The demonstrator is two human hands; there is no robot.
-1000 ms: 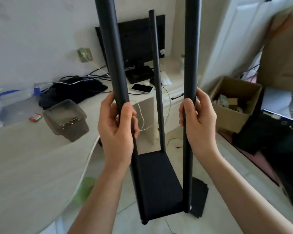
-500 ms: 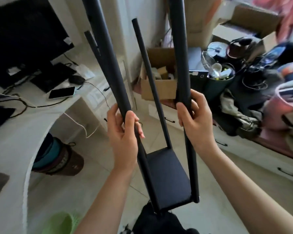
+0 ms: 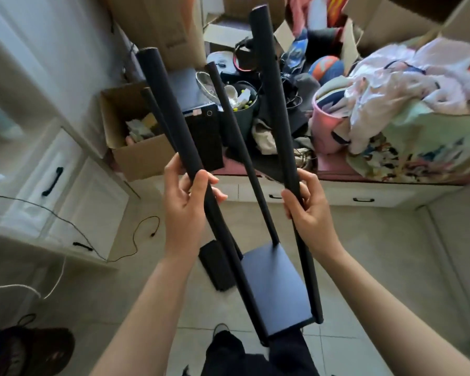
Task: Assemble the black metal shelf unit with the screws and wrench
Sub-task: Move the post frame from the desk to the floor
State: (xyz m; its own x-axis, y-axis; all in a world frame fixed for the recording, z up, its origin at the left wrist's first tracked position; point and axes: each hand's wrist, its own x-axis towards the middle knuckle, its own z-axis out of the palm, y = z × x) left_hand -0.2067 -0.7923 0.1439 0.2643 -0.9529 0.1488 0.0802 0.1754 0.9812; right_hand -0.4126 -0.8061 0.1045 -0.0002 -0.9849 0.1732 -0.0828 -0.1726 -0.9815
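Shelf frame (image 3: 276,289) in both hands (image 3: 186,202)

Home, cluttered bedroom or storage room. Tiled floor (image 3: 391,267), white cabinets (image 3: 65,185) with black handles, open cardboard boxes (image 3: 136,153), heap of clothes and bedding (image 3: 407,104) on a low drawer bench (image 3: 364,196), loose cable (image 3: 136,240) on the floor.
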